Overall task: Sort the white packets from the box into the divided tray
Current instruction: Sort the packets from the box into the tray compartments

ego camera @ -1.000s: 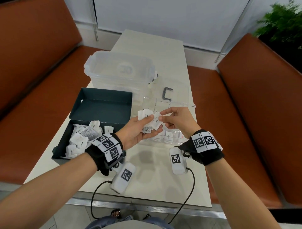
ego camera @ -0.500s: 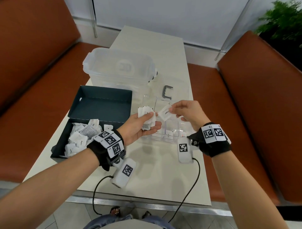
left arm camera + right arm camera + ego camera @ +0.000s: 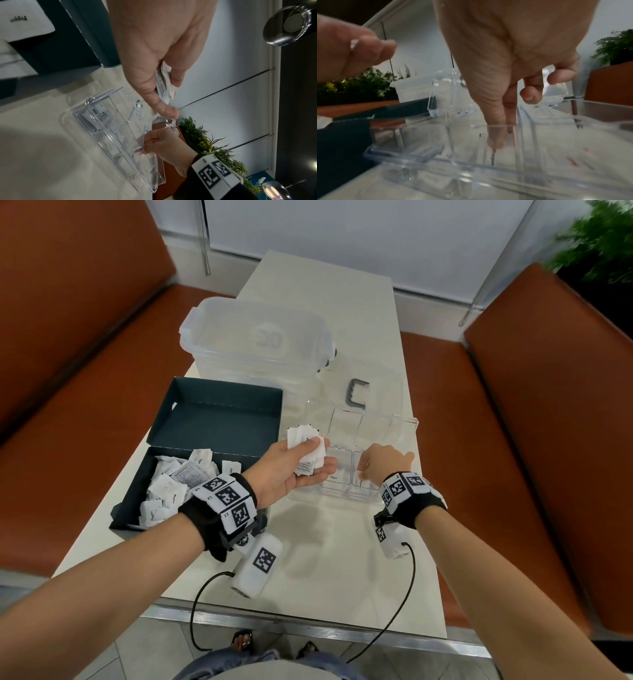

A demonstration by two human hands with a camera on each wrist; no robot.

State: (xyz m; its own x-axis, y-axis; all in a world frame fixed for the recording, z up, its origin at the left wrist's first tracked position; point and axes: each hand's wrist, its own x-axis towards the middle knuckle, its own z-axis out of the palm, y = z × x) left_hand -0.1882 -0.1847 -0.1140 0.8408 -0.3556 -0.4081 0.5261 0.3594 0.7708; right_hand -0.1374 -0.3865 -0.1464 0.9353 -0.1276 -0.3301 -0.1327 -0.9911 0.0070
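The white packets (image 3: 306, 453) are small flat paper sachets with crimped edges and dark print; one shows a nutrition panel. A fanned bunch of them, perhaps four or five though they overlap too much to count surely, sits in the left hand (image 3: 291, 470), palm up, thumb pinning them against curled fingers (image 3: 164, 106). From the left wrist view the bunch pokes out between thumb and forefinger.

At nine o'clock from that hand lies the box (image 3: 205, 446), dark teal card with its lid folded back toward twelve o'clock. A loose heap of the same packets (image 3: 174, 484) fills its near half, well over a dozen, too jumbled for a true count.

The divided tray (image 3: 407, 422) is one clear plastic piece on the pale worktop (image 3: 342, 542), just at three o'clock of the box, split into small cells in rows. The right hand (image 3: 383, 465) reaches down into a near cell, thumb and forefinger (image 3: 494, 140) pointing straight down together with the tips at the cell floor; whether they grip a packet there I cannot tell. One packet (image 3: 101, 113) lies in the neighbouring near cell under the left hand.

Beyond, at twelve o'clock, stand one clear lidded tub (image 3: 257, 344) and one grey handle (image 3: 358, 393).
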